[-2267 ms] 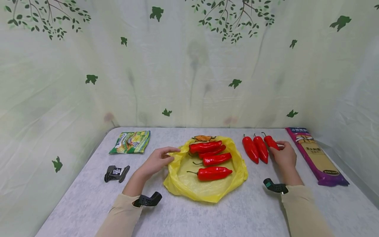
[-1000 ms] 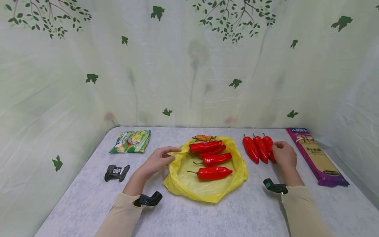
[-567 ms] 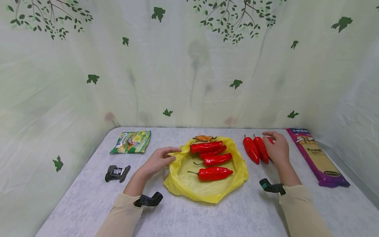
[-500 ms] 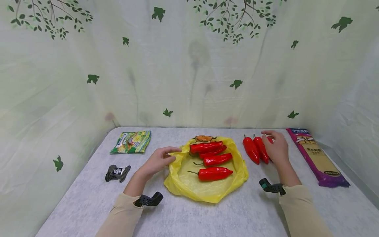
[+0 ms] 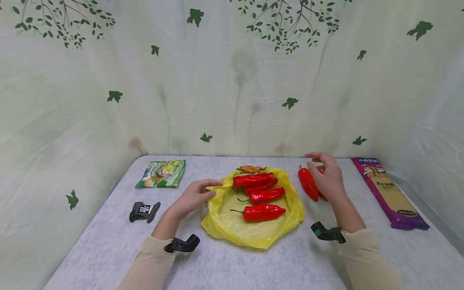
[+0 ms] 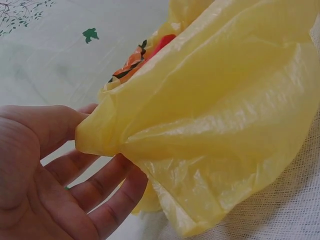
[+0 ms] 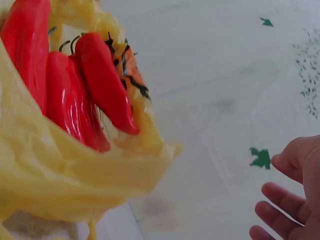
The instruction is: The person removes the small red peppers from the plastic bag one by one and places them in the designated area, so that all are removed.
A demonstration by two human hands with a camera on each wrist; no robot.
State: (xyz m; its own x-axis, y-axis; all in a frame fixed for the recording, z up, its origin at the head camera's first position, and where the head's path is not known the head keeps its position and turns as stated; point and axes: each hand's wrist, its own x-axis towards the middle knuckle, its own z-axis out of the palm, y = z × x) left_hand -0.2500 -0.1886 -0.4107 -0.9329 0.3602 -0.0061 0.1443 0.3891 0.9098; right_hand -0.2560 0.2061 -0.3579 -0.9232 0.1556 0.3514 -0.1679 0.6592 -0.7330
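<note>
A yellow plastic bag [image 5: 250, 237] lies with its mouth spread, and several red peppers [image 5: 264, 212] rest inside it. My left hand [image 5: 190, 197] pinches the bag's left rim between thumb and fingers, as the left wrist view also shows. Over the loose red peppers right of the bag hovers my right hand [image 5: 328, 177], its fingers parted and loosely bent. In the right wrist view that hand [image 7: 295, 195] holds nothing. One loose pepper [image 5: 308, 184] shows almost whole; the hand hides most of those beside it.
Far right lies a long purple-edged noodle packet [image 5: 389, 191]. At the left are a green and yellow snack packet [image 5: 161, 173] and a small black wrapped packet [image 5: 143, 212]. A leaf-patterned curtain [image 5: 232, 88] stands behind the table.
My right hand first brought the rightmost pepper closer beside the other two and let go of it. It then moved left and upward over the row. My left hand stayed at the bag's rim.
</note>
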